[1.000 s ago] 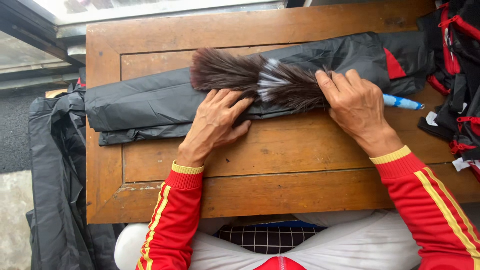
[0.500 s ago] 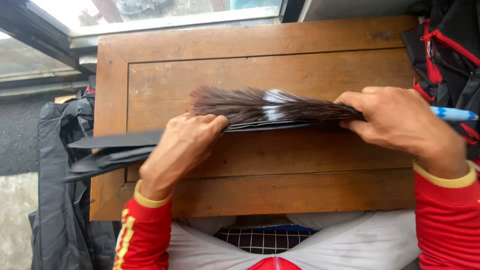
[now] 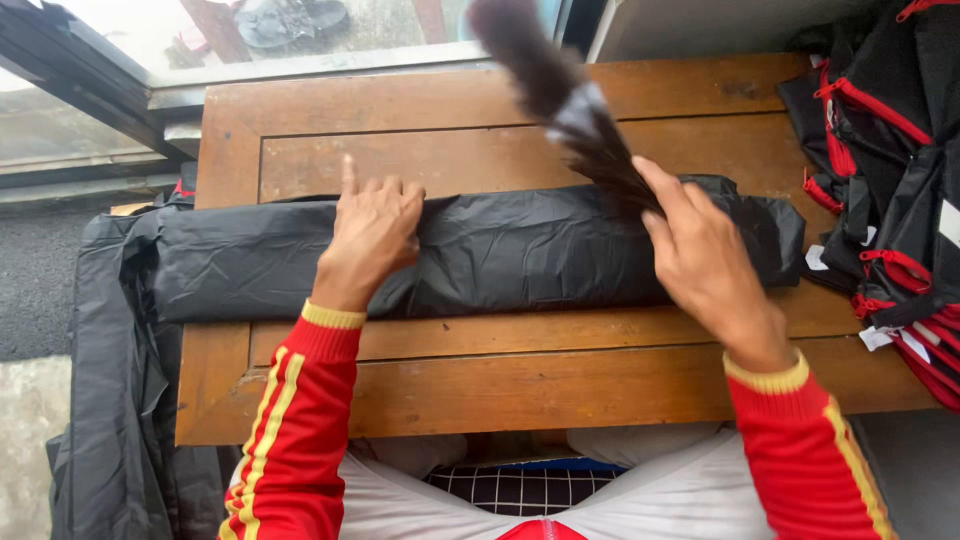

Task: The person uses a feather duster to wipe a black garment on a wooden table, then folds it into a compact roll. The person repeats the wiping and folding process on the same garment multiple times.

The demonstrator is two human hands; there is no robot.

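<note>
Wooden table with a raised frame edge, brown, worn, set by a window sill at top. One long black plastic-wrapped bundle lies lengthwise across the tabletop, shiny and creased, its left end hanging past the table edge onto more black sheeting draped at the side. One left hand rests on top of the bundle near its middle, fingers loosely curled, index finger pointing up, gripping nothing. One right hand sits over the bundle's right part, fingers closed around the base of one dark brown feather brush, which tilts up and away toward the window, blurred at the tip. Both sleeves red with yellow stripes. Pile of black bags with red trim at the right edge, count unclear.
</note>
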